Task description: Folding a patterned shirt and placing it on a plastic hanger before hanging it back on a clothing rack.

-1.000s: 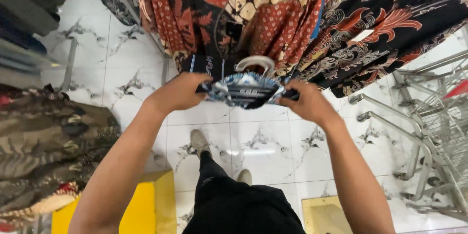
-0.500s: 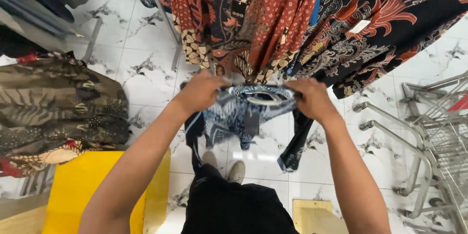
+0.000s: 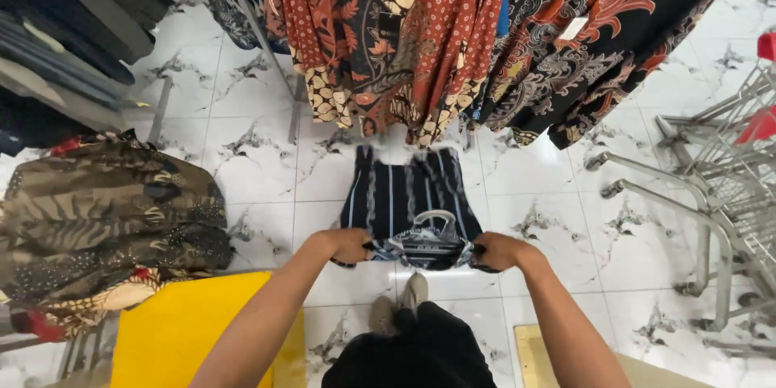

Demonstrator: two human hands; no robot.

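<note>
Rack of patterned batik shirts overhead, folded brown garments at left, metal trolley at right. Dark striped shirt hangs opened above the tiled floor, already on its hanger but not yet racked. Left hand and right hand each clench a shoulder.

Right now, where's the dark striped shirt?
Head view, centre: the dark striped shirt hangs from its collar, gripped by the left hand and right hand, over the white tiled floor, just below the hanging red patterned garment.

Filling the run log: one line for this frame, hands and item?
left hand: gripping shirt shoulder | right hand: gripping other shoulder | dark striped shirt: hanging open above tiled floor
</note>
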